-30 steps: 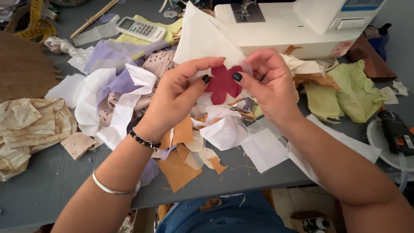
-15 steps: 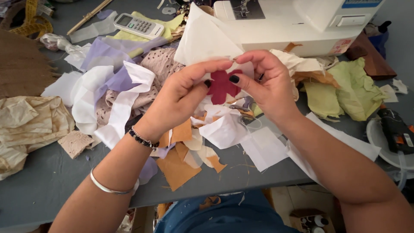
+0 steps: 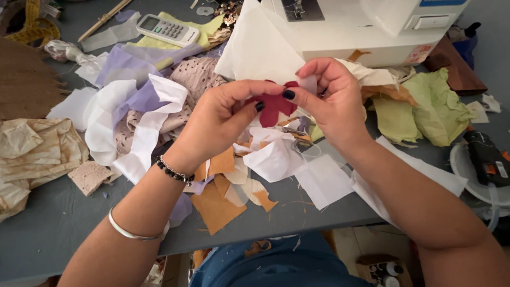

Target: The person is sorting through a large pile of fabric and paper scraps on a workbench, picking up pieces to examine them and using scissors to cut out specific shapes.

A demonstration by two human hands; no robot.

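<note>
A small dark red fabric flower shape (image 3: 273, 109) is pinched between both of my hands above the grey table (image 3: 64, 223). My left hand (image 3: 220, 119) grips its left side with thumb and fingers, partly folding it. My right hand (image 3: 332, 101) holds its right edge together with a small white scrap. Much of the red piece is hidden behind my fingers. Under my hands lies a heap of white (image 3: 276, 159), orange (image 3: 215, 204) and lilac (image 3: 125, 66) fabric scraps.
A white sewing machine (image 3: 361, 32) stands at the back. A remote control (image 3: 167, 29) lies on yellow cloth at the back left. Green fabric (image 3: 430, 109) and a black glue gun (image 3: 486, 157) are to the right; cream crumpled cloth (image 3: 34, 154) to the left.
My hands have closed further around the red flower shape, folding it smaller and hiding more of it. The hands stayed in about the same place above the scraps.
</note>
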